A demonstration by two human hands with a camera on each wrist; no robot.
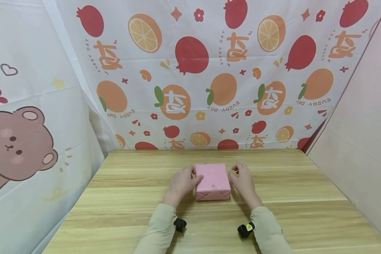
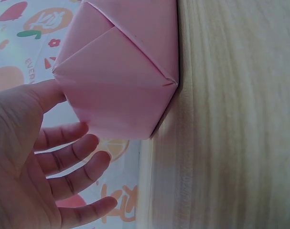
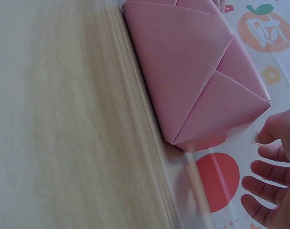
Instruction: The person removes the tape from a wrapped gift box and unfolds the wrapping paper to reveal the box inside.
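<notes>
A pink paper-wrapped box (image 1: 212, 177) lies on the table, with folded paper flaps on its sides. A small piece of tape (image 1: 213, 188) sits on its near top edge. My left hand (image 1: 183, 182) is at the box's left side; the thumb rests on the top and the index fingertip touches near the far corner. The other fingers (image 2: 82, 176) are spread and loosely bent, apart from the box. Just off the right side, my right hand (image 1: 242, 180) pinches a small clear strip of tape (image 3: 255, 140) between thumb and index finger.
The wooden table (image 1: 130, 208) extends around the box on every side. A fruit-print curtain (image 1: 190, 88) hangs behind its back edge. At the left is a bear-print curtain (image 1: 19, 148), at the right a plain white one (image 1: 352, 141). Black wrist cameras (image 1: 180, 224) are strapped at both cuffs.
</notes>
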